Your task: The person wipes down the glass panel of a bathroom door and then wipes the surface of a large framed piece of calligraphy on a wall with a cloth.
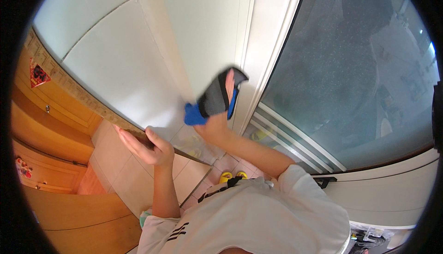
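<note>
My left hand [155, 152] grips the brown patterned edge trim [83, 95] of a glossy white tiled wall [110, 60], thumb on the white face and fingers on the other side. My right hand [216, 129] holds a grey, black and blue cloth [214, 96], blurred and folded about the fingers. One pinkish finger or thumb shows against the grey part; the other fingers are mostly hidden. The cloth is in front of a pale panel [204, 36] beside a white frame [266, 46]. Whether it touches that surface I cannot tell.
A large speckled glass pane [332, 81] with white bars [301, 140] stands at right. Below it is a white cabinet or door [380, 191] with a black handle [325, 182]. Orange wooden doors [55, 108] are at left. Yellow slippers [226, 177] stand on the tiled floor [138, 178].
</note>
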The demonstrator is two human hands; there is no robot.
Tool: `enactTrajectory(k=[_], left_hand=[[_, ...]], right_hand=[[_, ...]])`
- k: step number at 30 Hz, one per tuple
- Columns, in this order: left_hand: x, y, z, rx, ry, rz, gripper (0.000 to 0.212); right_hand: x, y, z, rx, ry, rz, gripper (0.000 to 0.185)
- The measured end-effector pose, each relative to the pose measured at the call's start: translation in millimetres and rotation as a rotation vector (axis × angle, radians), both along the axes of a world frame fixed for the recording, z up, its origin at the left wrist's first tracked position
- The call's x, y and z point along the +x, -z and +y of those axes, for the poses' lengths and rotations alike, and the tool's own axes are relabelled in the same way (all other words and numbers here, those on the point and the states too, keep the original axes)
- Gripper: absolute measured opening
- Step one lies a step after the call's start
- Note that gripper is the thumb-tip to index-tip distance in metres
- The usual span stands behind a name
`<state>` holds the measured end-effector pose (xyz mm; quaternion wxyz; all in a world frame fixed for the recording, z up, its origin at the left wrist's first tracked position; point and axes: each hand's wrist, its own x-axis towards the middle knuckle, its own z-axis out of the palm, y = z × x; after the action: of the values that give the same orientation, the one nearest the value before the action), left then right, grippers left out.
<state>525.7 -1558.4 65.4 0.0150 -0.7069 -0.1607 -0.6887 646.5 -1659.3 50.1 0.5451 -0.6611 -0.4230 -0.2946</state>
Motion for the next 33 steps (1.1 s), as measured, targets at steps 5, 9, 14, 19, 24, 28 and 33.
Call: enactTrajectory(k=[5, 9, 14, 19, 24, 28, 33], left_hand=[[-3, 1, -1, -0.008, 0.007, 0.006, 0.053], [-1, 2, 0, -0.024, 0.052, -0.009, 0.055], [-1, 2, -1, -0.026, 0.025, 0.01, 0.055], [1, 4, -2, -0.04, 0.019, 0.014, 0.055], [0, 7, 1, -0.007, 0.0, -0.005, 0.056], [5, 3, -2, -0.012, -0.001, -0.012, 0.056], [3, 5, -2, -0.017, -0.016, -0.051, 0.054]], right_hand=[[10, -117, 3, 0.051, 0.034, -0.241, 0.055], [15, -124, 17, 0.167, 0.076, -0.29, 0.079], [6, -31, 12, 0.083, 0.04, -0.076, 0.098], [-5, 112, -2, -0.177, 0.098, 0.046, 0.076], [-16, 210, -13, -0.331, 0.064, 0.204, 0.069], [-12, 224, -7, -0.343, 0.053, 0.321, 0.053], [-3, 52, 0, 0.027, -0.023, 0.109, 0.102]])
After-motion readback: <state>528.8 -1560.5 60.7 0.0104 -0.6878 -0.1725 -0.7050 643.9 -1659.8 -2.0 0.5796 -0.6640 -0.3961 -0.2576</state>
